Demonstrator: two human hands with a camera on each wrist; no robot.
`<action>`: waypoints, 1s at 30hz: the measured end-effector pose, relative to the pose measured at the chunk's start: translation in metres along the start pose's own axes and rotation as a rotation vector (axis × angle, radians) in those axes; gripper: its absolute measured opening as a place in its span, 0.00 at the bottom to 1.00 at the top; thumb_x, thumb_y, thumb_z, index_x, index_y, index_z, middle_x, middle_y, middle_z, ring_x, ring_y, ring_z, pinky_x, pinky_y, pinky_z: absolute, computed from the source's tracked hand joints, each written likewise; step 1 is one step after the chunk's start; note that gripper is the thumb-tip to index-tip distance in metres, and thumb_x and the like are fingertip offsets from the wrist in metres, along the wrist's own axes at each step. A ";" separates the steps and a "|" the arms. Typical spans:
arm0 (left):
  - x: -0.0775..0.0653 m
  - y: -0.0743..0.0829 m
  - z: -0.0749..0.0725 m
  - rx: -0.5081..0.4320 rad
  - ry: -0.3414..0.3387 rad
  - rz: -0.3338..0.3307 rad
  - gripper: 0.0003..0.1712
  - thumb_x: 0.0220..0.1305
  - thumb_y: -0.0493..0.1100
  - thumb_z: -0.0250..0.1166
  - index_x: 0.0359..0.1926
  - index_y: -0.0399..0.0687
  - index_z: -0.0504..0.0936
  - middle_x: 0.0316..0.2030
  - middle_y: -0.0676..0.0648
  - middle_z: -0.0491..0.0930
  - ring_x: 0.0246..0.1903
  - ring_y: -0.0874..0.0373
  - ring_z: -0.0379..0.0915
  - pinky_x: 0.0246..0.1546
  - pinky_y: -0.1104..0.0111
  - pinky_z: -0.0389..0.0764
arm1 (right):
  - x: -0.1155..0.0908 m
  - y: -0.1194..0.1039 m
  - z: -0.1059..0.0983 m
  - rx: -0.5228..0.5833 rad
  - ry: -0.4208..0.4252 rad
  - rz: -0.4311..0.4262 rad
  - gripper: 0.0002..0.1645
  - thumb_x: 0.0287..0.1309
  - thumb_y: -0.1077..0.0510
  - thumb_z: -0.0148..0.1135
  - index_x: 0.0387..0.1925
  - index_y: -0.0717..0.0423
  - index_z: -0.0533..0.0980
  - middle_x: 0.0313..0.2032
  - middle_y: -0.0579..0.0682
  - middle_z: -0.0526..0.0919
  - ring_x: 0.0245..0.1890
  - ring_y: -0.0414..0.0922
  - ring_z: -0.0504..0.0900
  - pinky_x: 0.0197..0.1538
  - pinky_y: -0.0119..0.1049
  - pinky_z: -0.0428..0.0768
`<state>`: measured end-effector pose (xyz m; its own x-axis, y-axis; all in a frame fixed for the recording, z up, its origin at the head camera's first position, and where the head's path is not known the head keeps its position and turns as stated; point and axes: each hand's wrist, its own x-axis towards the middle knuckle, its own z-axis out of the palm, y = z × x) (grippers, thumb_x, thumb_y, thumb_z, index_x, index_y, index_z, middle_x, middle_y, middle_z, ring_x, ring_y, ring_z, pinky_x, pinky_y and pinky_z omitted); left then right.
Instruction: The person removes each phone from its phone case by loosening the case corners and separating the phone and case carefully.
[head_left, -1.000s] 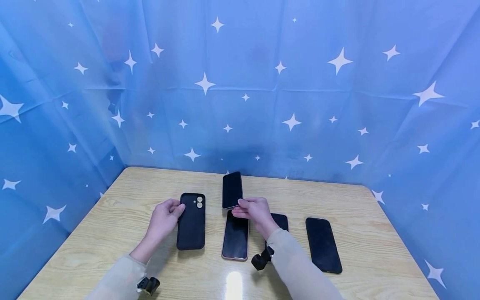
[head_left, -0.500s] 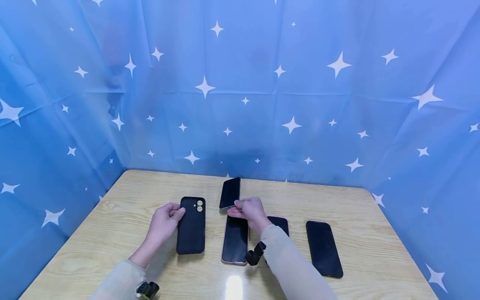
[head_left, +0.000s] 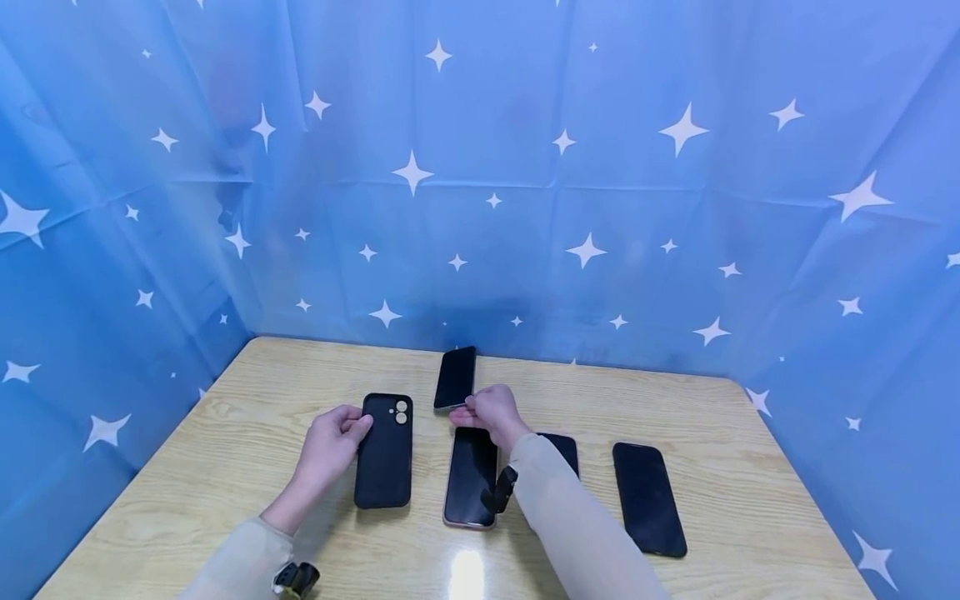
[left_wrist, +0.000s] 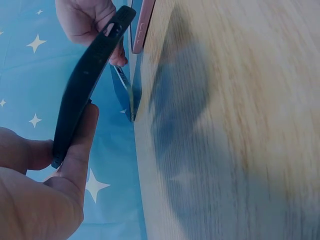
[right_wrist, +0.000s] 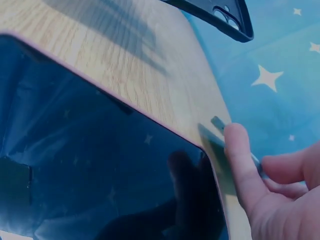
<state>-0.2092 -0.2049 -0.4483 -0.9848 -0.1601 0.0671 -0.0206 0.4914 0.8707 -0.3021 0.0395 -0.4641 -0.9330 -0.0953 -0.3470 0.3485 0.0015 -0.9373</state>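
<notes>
My left hand (head_left: 330, 446) pinches the left edge of a black phone case (head_left: 384, 467), raised off the table with its hollow inside and camera cutouts facing me. In the left wrist view the case (left_wrist: 90, 80) appears edge-on between thumb and fingers. With its fingertips, my right hand (head_left: 491, 414) pinches the near edge of a dark phone (head_left: 455, 379), which tilts up near the table's far side. Below that hand a pink-edged phone (head_left: 471, 483) lies screen up. In the right wrist view the fingers mostly hide the held phone.
Another phone (head_left: 562, 450) lies partly hidden beneath the right forearm. Farther right rests a black phone (head_left: 648, 500). The wooden table (head_left: 735, 467) meets a blue star-patterned curtain (head_left: 517, 167) at its back and sides.
My right hand has moved a little to the left, bringing the tilted phone along. The left hand and the case have stayed nearly still.
</notes>
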 end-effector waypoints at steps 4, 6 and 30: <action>-0.001 0.000 0.000 -0.003 -0.001 -0.002 0.12 0.74 0.37 0.62 0.47 0.29 0.82 0.35 0.41 0.86 0.27 0.60 0.76 0.27 0.72 0.78 | 0.003 0.001 0.001 -0.046 -0.001 0.017 0.10 0.73 0.71 0.50 0.49 0.77 0.72 0.38 0.67 0.87 0.31 0.48 0.91 0.44 0.41 0.88; -0.001 0.000 0.000 -0.008 -0.003 -0.005 0.11 0.74 0.37 0.62 0.47 0.29 0.82 0.34 0.41 0.86 0.26 0.60 0.76 0.27 0.72 0.78 | 0.005 0.001 0.002 -0.064 0.003 0.020 0.09 0.73 0.72 0.50 0.48 0.76 0.73 0.39 0.67 0.87 0.32 0.49 0.91 0.43 0.41 0.88; -0.005 0.009 0.000 0.042 -0.011 0.024 0.12 0.74 0.37 0.61 0.46 0.28 0.83 0.35 0.41 0.87 0.33 0.58 0.78 0.34 0.69 0.77 | -0.006 -0.020 -0.002 -0.184 -0.047 0.035 0.22 0.72 0.67 0.54 0.62 0.76 0.70 0.41 0.69 0.84 0.26 0.45 0.86 0.39 0.39 0.89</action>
<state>-0.2049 -0.1999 -0.4412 -0.9869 -0.1384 0.0827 -0.0034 0.5306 0.8476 -0.3034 0.0423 -0.4433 -0.9138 -0.1385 -0.3817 0.3544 0.1868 -0.9163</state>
